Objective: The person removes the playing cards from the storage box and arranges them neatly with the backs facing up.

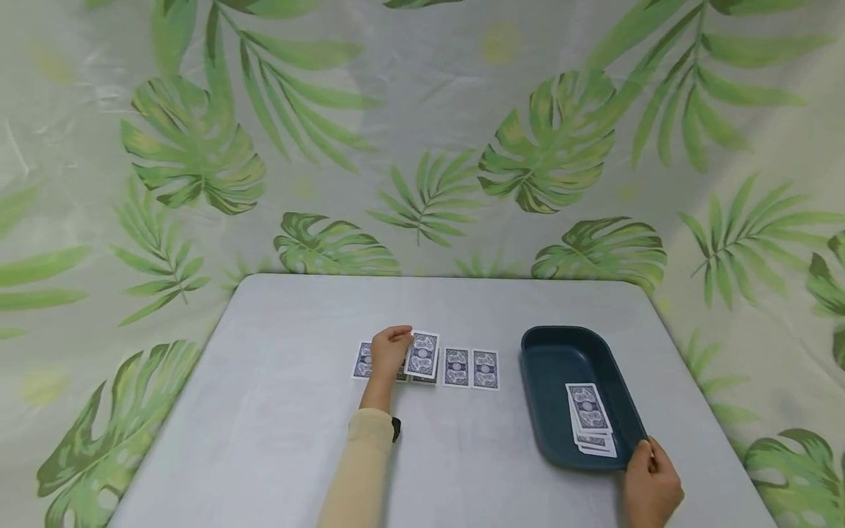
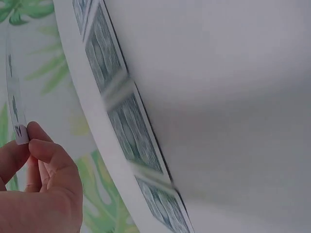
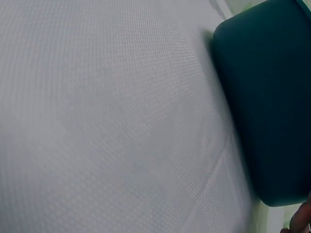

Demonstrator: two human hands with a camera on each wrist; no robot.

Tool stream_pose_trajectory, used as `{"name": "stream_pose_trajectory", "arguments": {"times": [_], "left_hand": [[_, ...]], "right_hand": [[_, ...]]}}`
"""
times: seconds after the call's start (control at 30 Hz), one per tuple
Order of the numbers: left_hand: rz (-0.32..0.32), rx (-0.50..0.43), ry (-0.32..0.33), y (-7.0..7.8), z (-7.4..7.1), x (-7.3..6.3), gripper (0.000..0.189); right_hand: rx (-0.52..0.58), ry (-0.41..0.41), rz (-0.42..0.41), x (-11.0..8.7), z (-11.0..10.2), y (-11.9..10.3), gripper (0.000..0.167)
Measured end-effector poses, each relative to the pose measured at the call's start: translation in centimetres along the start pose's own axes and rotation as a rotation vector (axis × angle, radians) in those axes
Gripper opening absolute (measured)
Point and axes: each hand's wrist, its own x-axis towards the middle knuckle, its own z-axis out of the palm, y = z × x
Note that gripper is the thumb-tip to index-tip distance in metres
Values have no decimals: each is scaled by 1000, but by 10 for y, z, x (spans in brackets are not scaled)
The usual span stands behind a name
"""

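Observation:
My left hand (image 1: 389,353) pinches one playing card (image 1: 423,353) by its edge, raised above a row of face-down cards on the table. In the left wrist view the pinched card (image 2: 14,97) is seen nearly edge-on between thumb and fingers. Two blue-backed cards (image 1: 485,369) of the row lie just right of it; others are partly hidden under the hand and the held card. My right hand (image 1: 653,484) grips the near right corner of a dark teal tray (image 1: 548,433). Inside the tray rests a loose stack of face-down cards (image 1: 589,408).
A white cloth covers the table (image 1: 264,440), whose far edge meets a leaf-patterned backdrop (image 1: 422,191). The tray stands on the table's right side, a short way from the row of cards.

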Motion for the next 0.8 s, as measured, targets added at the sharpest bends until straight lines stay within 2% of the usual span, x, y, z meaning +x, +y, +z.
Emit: {"name": "stream_pose_trajectory", "arguments": {"times": [0.13,0.3,0.53,0.8], "left_hand": [[-18,-21,48,-4,-21,8,20],[-34,3,103,-8,-48,14,19],[-54,27,157,-15,-75,22,20],[-125,-36,183,-22,-106,32,24]], "right_hand": [[19,4,-16,2,1,4,40],[-11,-7,25,1,4,2,42],[-37,-26,74,1,3,-2,45],[-53,-22,61,1,4,-3,44]]}}
